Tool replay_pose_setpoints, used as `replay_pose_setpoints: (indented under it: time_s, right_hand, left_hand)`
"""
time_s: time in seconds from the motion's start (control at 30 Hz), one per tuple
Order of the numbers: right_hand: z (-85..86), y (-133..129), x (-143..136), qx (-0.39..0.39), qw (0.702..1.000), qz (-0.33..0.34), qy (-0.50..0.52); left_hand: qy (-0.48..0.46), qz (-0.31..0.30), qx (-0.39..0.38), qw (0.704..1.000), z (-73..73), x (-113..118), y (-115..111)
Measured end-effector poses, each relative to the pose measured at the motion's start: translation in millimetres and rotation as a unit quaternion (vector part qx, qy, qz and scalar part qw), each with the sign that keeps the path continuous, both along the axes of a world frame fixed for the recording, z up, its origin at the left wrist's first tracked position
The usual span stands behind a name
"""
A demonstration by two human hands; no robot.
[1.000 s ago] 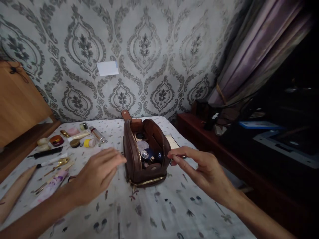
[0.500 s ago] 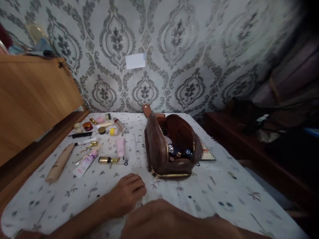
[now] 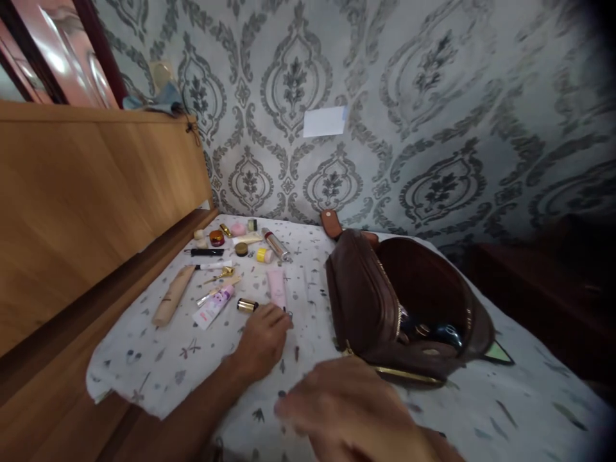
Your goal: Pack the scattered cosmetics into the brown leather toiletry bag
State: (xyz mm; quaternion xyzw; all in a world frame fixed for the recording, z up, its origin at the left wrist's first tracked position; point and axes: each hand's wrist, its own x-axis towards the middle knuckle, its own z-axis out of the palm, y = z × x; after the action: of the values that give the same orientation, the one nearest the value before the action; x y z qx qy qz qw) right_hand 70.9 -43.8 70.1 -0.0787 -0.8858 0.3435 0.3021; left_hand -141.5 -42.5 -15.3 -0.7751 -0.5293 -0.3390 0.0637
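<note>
My left hand (image 3: pixel 264 339), fingers curled, is at the near end of a pink squeeze tube (image 3: pixel 276 287) and beside a small black-and-gold bottle (image 3: pixel 247 305). It hides the ends of both; whether it touches or holds either does not show. Low in the centre, my right hand (image 3: pixel 349 404) is smeared by motion, its fingers hard to make out. Beyond it stands a brown leather bag (image 3: pixel 360 289), unzipped, with dark glossy things (image 3: pixel 445 333) inside. A white tube with purple print (image 3: pixel 214 308) and a beige tube (image 3: pixel 176 295) lie left of my left hand.
Several small jars and tubes, among them a red-and-gold jar (image 3: pixel 217 238) and a silver tube (image 3: pixel 276 246), lie at the back left of the patterned cloth (image 3: pixel 158 366). A wooden panel (image 3: pixel 106 179) borders the left; a patterned wall (image 3: pixel 289 167) stands behind.
The view has turned left and the bag appears larger and further right. My left hand has moved forward to the pink tube and small bottle. My right hand has lifted and is moving.
</note>
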Motion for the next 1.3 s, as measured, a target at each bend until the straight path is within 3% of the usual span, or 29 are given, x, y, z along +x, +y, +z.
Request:
replay_pose_setpoints:
  time_s: [0.07, 0.17, 0.23, 0.33, 0.47, 0.6, 0.73, 0.83, 0.97, 1.07, 1.3]
  right_hand:
    - [-9.9, 12.3, -27.2, -0.053, 0.998, -0.032, 0.012]
    - [-40.0, 28.4, -61.3, -0.264, 0.961, -0.074, 0.030]
    - [-63.2, 38.5, -75.9, -0.381, 0.919, -0.086, 0.055]
    - [-89.9, 51.2, -85.1, -0.464, 0.872, -0.121, 0.097]
    - [-102.6, 58.5, -82.9, -0.458, 0.871, -0.140, 0.111]
    - [-104.8, 56.7, -79.4, -0.435, 0.884, -0.148, 0.092]
    - [-106.1, 53.7, -78.8, -0.420, 0.893, -0.141, 0.077]
    - [-104.7, 51.9, -77.8, -0.425, 0.895, -0.105, 0.079]
    - [-104.4, 50.3, -76.6, -0.396, 0.913, -0.054, 0.088]
    - [-106.3, 51.1, -76.8, -0.405, 0.908, -0.062, 0.087]
    - [-104.0, 53.8, -77.7, -0.420, 0.899, -0.093, 0.083]
  left_hand:
    - [-0.022, 0.079, -0.033, 0.996, 3.2, -13.1, 2.9]
    - [-0.021, 0.164, -0.086, 0.982, 11.2, -26.0, 3.6]
    - [0.002, 0.188, -0.119, 0.975, 15.9, -29.4, 2.5]
    - [0.056, 0.185, -0.170, 0.966, 18.1, -30.9, 1.5]
    - [0.102, 0.157, -0.199, 0.962, 15.0, -32.9, 2.9]
    - [0.102, 0.184, -0.210, 0.955, 15.5, -34.0, 3.5]
    - [-0.022, 0.199, -0.166, 0.966, 18.4, -32.2, 2.8]
    - [-0.227, 0.128, -0.126, 0.957, 19.1, -28.0, 4.0]
    - [-0.452, -0.043, -0.158, 0.877, 21.2, -15.7, 6.6]
    - [-0.497, -0.091, -0.205, 0.838, 25.9, -6.5, 7.8]
    - [-0.445, -0.145, -0.274, 0.840, 36.2, -11.7, 20.4]
